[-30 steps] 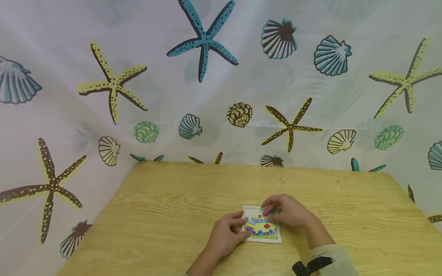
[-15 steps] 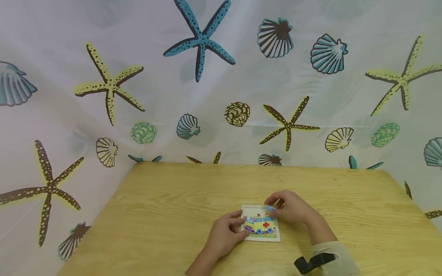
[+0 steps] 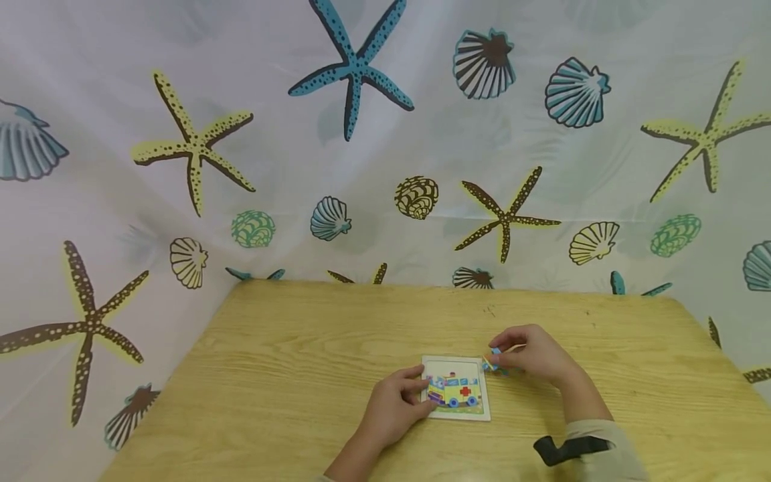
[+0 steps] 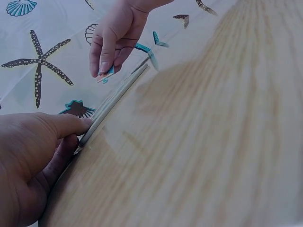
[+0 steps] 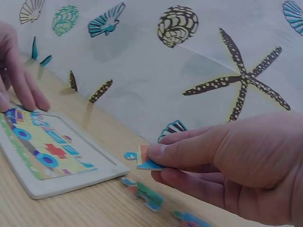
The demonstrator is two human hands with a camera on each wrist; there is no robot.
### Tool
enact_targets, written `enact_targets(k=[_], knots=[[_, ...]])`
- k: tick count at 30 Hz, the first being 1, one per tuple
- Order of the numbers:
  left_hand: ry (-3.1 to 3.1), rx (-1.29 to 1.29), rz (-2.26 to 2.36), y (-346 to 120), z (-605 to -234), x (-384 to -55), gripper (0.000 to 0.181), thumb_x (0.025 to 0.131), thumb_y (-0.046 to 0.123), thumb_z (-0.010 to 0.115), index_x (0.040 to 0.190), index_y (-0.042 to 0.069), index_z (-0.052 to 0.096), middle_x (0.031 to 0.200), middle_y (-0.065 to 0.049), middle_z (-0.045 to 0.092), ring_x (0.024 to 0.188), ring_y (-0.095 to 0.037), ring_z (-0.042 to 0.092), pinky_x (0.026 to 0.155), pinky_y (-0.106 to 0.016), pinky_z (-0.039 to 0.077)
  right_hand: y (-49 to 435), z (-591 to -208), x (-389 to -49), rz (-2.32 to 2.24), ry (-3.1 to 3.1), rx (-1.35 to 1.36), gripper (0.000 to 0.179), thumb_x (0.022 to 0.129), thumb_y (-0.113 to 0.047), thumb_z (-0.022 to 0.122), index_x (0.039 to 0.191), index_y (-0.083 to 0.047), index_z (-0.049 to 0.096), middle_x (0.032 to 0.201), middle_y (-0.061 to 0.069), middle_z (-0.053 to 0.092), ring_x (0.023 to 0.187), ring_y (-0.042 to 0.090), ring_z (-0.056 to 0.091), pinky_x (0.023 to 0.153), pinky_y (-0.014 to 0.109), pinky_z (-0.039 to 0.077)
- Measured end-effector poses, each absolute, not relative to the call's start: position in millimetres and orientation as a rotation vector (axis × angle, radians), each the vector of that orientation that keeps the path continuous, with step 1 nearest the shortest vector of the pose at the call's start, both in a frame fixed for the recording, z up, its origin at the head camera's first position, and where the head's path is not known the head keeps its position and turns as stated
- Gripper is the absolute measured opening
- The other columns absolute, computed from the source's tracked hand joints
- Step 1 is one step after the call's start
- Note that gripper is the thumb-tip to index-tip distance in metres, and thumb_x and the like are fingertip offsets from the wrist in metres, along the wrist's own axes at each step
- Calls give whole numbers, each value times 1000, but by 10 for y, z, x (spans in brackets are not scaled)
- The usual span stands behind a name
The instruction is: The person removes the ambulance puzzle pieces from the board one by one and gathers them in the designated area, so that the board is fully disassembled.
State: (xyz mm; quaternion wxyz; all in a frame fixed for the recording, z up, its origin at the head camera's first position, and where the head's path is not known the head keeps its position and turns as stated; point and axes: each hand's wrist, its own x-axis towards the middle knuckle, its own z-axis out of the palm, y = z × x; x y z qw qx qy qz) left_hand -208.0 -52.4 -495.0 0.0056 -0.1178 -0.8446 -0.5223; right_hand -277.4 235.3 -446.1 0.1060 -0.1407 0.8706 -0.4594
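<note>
A small jigsaw puzzle of a yellow ambulance (image 3: 464, 393) lies in a white tray (image 5: 78, 187) on the wooden table; its upper strip shows bare tray. My left hand (image 3: 391, 408) holds the tray's left edge, thumb and fingers at the rim in the left wrist view. Just past the tray's upper right corner, my right hand (image 3: 539, 355) pinches an orange and blue puzzle piece (image 5: 144, 160) between thumb and fingers. The piece is tilted and raised above the table, its round knob pointing toward the tray.
Loose puzzle pieces, one green and blue (image 5: 149, 196) and one blue and pink (image 5: 191, 220), lie right of the tray beneath my right hand. A white curtain (image 3: 373, 161) with starfish and shells hangs behind the table (image 3: 289, 375).
My right hand has moved right, off the tray's upper right corner, carrying the puzzle piece over the loose ones. My left hand stays at the tray's left edge.
</note>
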Motion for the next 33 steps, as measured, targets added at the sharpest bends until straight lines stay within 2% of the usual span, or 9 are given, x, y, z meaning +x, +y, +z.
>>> enact_targets(k=[3,9,13,18,26,33], knots=[[-2646,-366,-1634,-532,-4958,-2079,37,80,14,84,112,-2,74,138,-13,62,69,-2,55,60,-16,47,2411,-4467,-2771,-1367,2568,-344,29,89,-23,76,111,-4,71,97,10,68,73,20,60,60,32,52],[-2633,-368,-1634,-533,-4968,-2084,39,79,14,85,112,-3,73,137,-14,62,69,-2,55,61,-16,48,2528,-4453,-2758,-1433,2462,-349,32,90,-20,75,111,3,66,95,12,64,80,21,67,71,32,59],[-2624,-378,-1645,-518,-4956,-2082,39,79,14,84,112,-4,73,138,-15,62,69,-1,56,61,-16,48,2627,-4459,-2753,-1447,2423,-362,31,91,-18,74,109,5,64,95,11,61,85,21,66,76,31,61],[-2631,-381,-1644,-521,-4958,-2065,40,79,14,84,113,-4,72,137,-16,62,68,-1,55,60,-16,48,2717,-4496,-2734,-1460,2413,-304,31,91,-16,74,110,6,63,94,10,61,86,19,63,76,30,60],[-2640,-371,-1633,-551,-4936,-2048,40,80,13,83,114,-4,72,138,-14,61,69,-2,54,61,-16,47,2856,-4497,-2718,-1491,2393,-254,33,93,-15,71,112,8,58,94,10,58,86,20,69,76,31,61],[-2651,-366,-1671,-547,-4909,-2039,41,81,12,83,116,-5,71,141,-14,59,71,-4,54,61,-16,47,3032,-4514,-2688,-1519,2381,-223,32,94,-9,69,115,11,56,92,7,56,85,17,65,78,32,61]])
